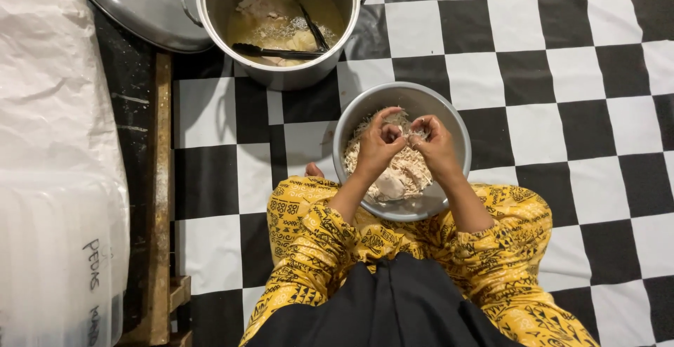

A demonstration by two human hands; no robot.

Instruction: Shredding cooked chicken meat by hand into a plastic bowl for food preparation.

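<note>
Black-and-white checkered flooring (562, 73) spreads under a seated person whose knees, in yellow patterned cloth (309, 228), frame a metal bowl (449, 119) set right in front of the lap, close enough that both forearms reach it without stretching

The left hand (378, 143) and right hand (435, 145) meet over the middle of the bowl, wrists bent inward, fingers curled and pinched together on a small piece of pale cooked meat (406, 135) held between them, so that whatever comes apart drops straight down. Below the hands the bowl holds a heap of fine shreds (358, 152) along with a larger whole chunk (388, 185) near the front rim

Further out, just beyond the bowl, stands a tall metal pot (281, 73) with yellowish broth, more meat and black tongs (277, 52) resting inside. Its lid (133, 3) leans beside it to the left. Along the left edge run a wooden rail (161, 199) and white plastic-wrapped stacks (56, 178)
</note>
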